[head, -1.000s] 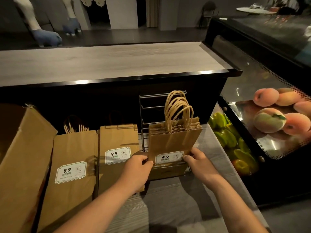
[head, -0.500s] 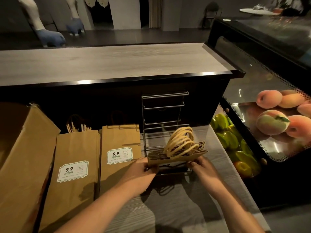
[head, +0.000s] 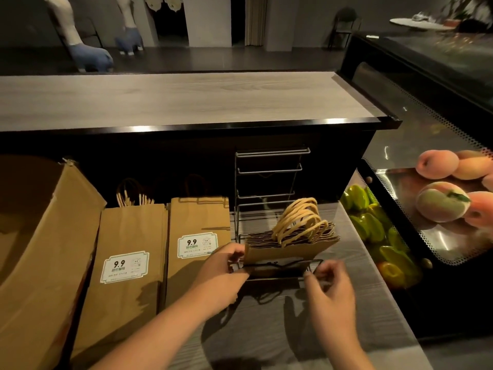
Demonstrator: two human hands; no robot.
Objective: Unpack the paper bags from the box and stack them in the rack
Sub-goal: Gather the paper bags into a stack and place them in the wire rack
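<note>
A bundle of small brown paper bags (head: 282,249) with twisted paper handles leans backward in the lowest tier of a black wire rack (head: 269,172) on the grey worktop. My left hand (head: 221,273) pinches the bundle's left edge at the rack's front left corner. My right hand (head: 330,289) is blurred and sits just off the rack's front right corner, fingers loosely curled and off the bags. An open cardboard box (head: 40,249) stands at the far left.
Two stacks of larger labelled paper bags (head: 125,236) (head: 198,220) stand between the box and the rack. A raised wooden counter (head: 186,100) runs behind. To the right is a glass display case (head: 400,231) holding peaches (head: 442,201) and green fruit (head: 373,225).
The bag bundle went from upright in front of the rack to tipped back and seated in the lowest tier. My right hand has let go and pulled back toward me.
</note>
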